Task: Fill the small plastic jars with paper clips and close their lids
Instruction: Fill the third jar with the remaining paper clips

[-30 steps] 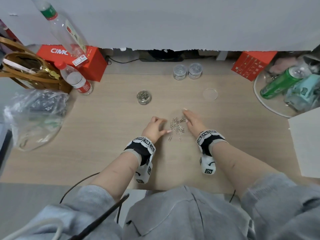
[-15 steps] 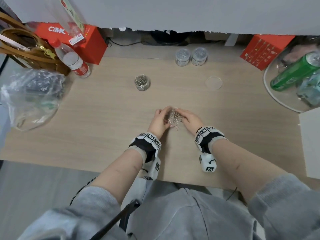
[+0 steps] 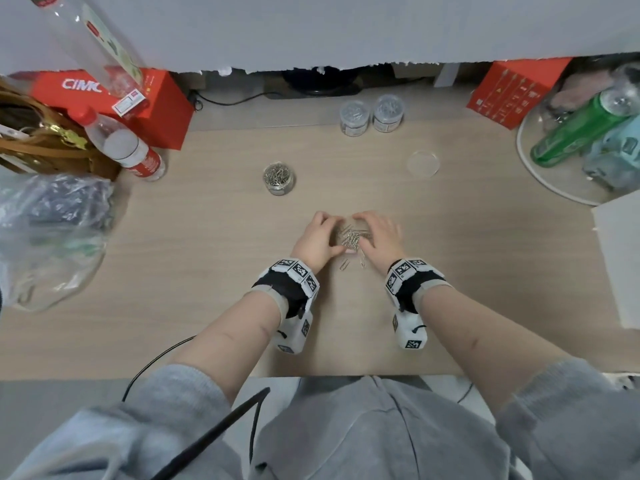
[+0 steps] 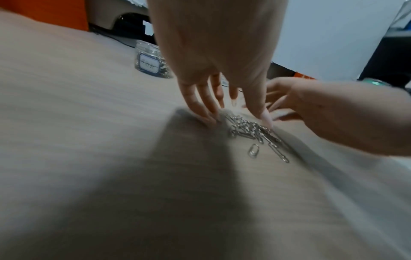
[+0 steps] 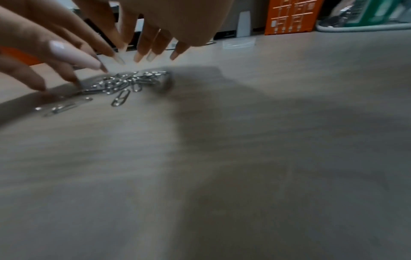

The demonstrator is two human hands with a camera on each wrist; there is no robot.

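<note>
Silver paper clips [image 3: 352, 236] half hidden between left hand [image 3: 318, 239] and right hand [image 3: 380, 237], fingers loose, gripping nothing.

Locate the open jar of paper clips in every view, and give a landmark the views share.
Head: the open jar stands upper centre-left on the desk, beyond the left hand.
Left wrist: the open jar sits upper centre-left, partly behind the left hand.
Right wrist: not in view.
Shared landmark: the paper clip pile.

Head cam overhead; wrist cams low, sharing clip pile [image 3: 353, 237].
</note>
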